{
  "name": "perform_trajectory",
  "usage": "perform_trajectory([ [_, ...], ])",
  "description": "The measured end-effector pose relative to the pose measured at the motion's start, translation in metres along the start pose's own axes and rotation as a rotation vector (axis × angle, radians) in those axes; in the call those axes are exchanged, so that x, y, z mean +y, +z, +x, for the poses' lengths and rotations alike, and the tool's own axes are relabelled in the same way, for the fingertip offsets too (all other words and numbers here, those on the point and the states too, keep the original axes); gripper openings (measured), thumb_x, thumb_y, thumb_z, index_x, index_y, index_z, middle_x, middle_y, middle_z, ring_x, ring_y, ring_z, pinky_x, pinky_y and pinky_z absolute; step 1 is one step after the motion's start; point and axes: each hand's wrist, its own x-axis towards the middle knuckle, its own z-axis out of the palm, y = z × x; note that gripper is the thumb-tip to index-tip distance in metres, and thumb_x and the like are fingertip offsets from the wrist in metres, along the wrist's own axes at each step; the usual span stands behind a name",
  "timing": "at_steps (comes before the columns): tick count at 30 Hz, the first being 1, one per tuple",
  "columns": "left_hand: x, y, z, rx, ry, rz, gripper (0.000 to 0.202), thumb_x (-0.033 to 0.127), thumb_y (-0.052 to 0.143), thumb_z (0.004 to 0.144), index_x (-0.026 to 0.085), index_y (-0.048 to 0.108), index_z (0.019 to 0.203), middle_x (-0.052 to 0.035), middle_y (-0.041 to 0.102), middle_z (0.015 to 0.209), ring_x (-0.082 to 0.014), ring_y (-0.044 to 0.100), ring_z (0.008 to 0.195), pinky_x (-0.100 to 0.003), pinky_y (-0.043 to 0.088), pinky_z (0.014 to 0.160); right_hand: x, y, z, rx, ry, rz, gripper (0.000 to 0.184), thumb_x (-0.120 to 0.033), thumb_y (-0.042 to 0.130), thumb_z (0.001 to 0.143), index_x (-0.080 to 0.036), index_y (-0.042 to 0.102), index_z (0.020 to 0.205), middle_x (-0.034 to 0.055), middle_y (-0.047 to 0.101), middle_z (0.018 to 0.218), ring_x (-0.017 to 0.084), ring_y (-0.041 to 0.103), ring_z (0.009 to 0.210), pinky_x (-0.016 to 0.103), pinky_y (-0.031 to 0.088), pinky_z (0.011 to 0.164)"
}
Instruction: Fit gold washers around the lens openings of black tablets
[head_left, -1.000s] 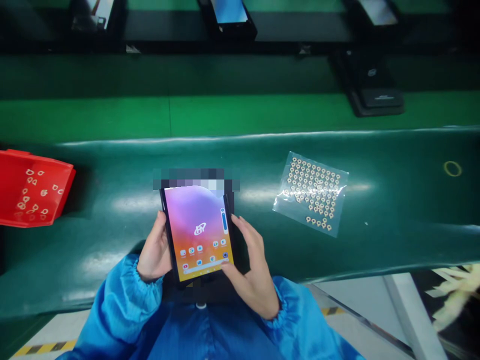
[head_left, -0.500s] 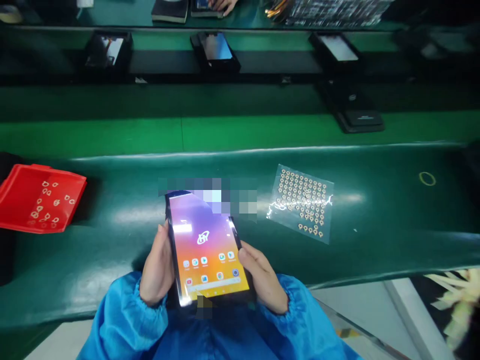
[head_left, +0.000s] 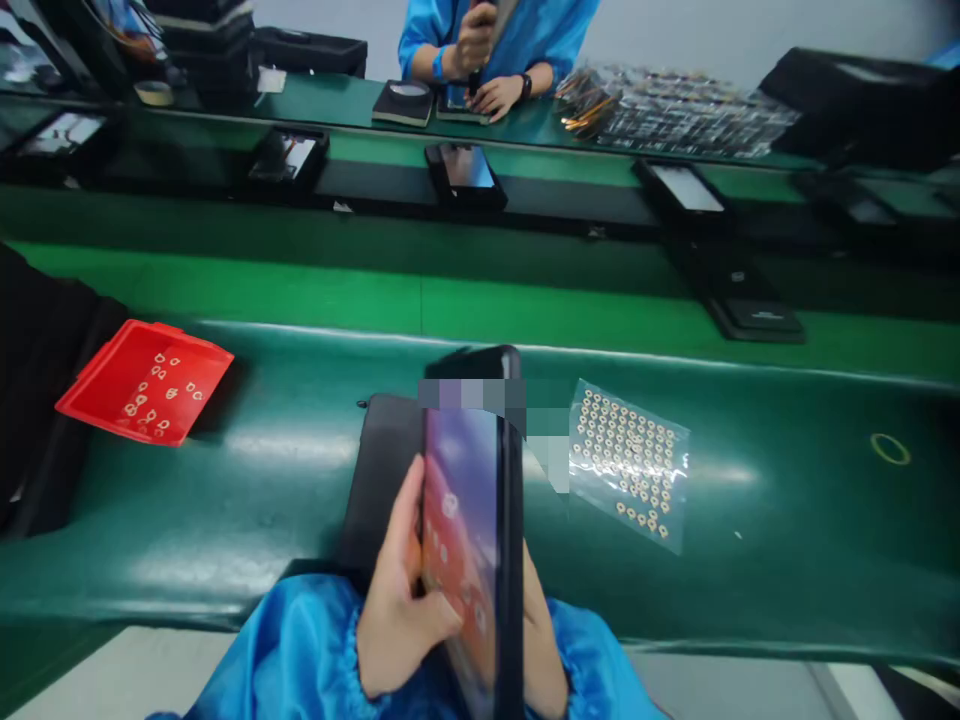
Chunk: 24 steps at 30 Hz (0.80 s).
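- Black-framed glass tablet (head_left: 472,530) standing nearly edge-on near the front edge of the curved green bench (head_left: 225,510)
- Bare left hand (head_left: 397,610) clamping its lower half, fingers (head_left: 405,530) pressing the screen
- Bare right hand (head_left: 541,640) touching the tablet's far side, grip hidden
- Red plastic tray (head_left: 146,382) sitting toward the bench's left end
- Clear plastic bag of gold rings (head_left: 628,465) lying just right of the tablet

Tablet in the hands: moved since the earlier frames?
Yes: the tablet has tipped up on edge, screen turned left, and sits nearer the clear bag of rings on the bench.
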Motion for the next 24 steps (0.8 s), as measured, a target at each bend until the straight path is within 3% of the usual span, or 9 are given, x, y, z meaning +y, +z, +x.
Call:
perform_trajectory([
  [3,-0.007,0.003,-0.002,-0.135,-0.023,0.126,0.078,0.057,0.062,0.08,0.034,0.032,0.148,-0.0026,0.029,0.157,-0.0374,0.026,0.143,-0.046,0.022,0.118,0.02,0.005,0.01,0.039,0.176,0.352,0.059,-0.053,0.041,0.097,-0.027,0.028,0.149,0.0117,0.039,0.15,0.027,0.05,0.129,0.043,0.056,0.092],
  [6,0.007,-0.002,-0.003,-0.2,0.104,0.612,0.057,0.043,0.056,0.089,0.03,0.044,0.142,-0.0043,0.027,0.157,-0.0373,0.02,0.144,-0.051,0.015,0.119,0.03,-0.003,0.012,0.047,0.357,0.659,0.046,-0.052,0.056,0.091,-0.026,0.052,0.128,0.013,0.058,0.132,0.029,0.062,0.112,0.045,0.057,0.085],
  [8,0.022,-0.017,-0.003,-0.213,0.238,0.982,0.052,0.03,0.056,0.089,0.033,0.047,0.14,-0.0036,0.024,0.158,-0.0359,0.017,0.145,-0.056,0.016,0.118,0.031,-0.01,0.01,0.14,0.518,0.806,0.038,-0.052,0.063,0.087,-0.024,0.061,0.113,0.0113,0.069,0.111,0.028,0.07,0.094,0.042,0.06,0.076],
  [10,0.034,-0.041,-0.004,-0.129,0.347,1.26,0.055,0.022,0.053,0.089,0.035,0.043,0.141,-0.0021,0.022,0.158,-0.0323,0.015,0.146,-0.057,0.018,0.117,0.03,-0.017,0.007,0.273,0.634,0.84,0.037,-0.049,0.07,0.082,-0.022,0.063,0.106,0.0091,0.072,0.102,0.026,0.071,0.086,0.039,0.06,0.074],
  [12,0.035,-0.066,-0.008,0.05,0.345,1.365,0.056,0.019,0.049,0.092,0.037,0.037,0.143,-0.0017,0.022,0.158,-0.0277,0.017,0.146,-0.053,0.021,0.118,0.031,-0.021,0.004,0.323,0.689,0.826,0.039,-0.045,0.076,0.077,-0.022,0.064,0.106,0.0081,0.073,0.1,0.025,0.071,0.085,0.038,0.06,0.076],
  [15,0.014,-0.085,-0.017,0.246,0.267,1.226,0.05,0.025,0.038,0.098,0.036,0.031,0.146,-0.002,0.021,0.158,-0.0234,0.021,0.146,-0.046,0.021,0.119,0.034,-0.021,0.005,0.23,0.722,0.806,0.043,-0.045,0.076,0.078,-0.022,0.062,0.111,0.0079,0.073,0.099,0.025,0.071,0.083,0.039,0.06,0.075],
  [20,-0.029,-0.063,-0.029,0.28,0.252,1.035,0.049,0.031,0.034,0.099,0.032,0.028,0.147,-0.0026,0.018,0.159,-0.0237,0.019,0.146,-0.041,0.025,0.119,0.043,-0.017,0.009,0.097,0.622,0.579,0.056,-0.046,0.061,0.09,-0.025,0.042,0.139,0.0093,0.068,0.111,0.025,0.069,0.092,0.042,0.06,0.079],
  [22,-0.02,-0.059,-0.021,0.292,0.256,1.087,0.047,0.028,0.035,0.099,0.033,0.03,0.146,-0.0031,0.019,0.159,-0.0228,0.022,0.145,-0.04,0.029,0.117,0.045,-0.019,0.008,0.123,0.5,0.345,0.055,-0.043,0.053,0.095,-0.024,0.035,0.144,0.0113,0.064,0.119,0.025,0.066,0.101,0.045,0.057,0.087],
  [24,0.005,-0.067,-0.003,0.247,0.28,1.269,0.044,0.026,0.038,0.098,0.031,0.038,0.141,-0.0043,0.025,0.156,-0.0228,0.027,0.143,-0.041,0.031,0.116,0.045,-0.023,0.007,0.182,0.337,-0.011,0.053,-0.039,0.051,0.096,-0.025,0.036,0.145,0.0131,0.056,0.131,0.028,0.058,0.116,0.049,0.052,0.094],
])
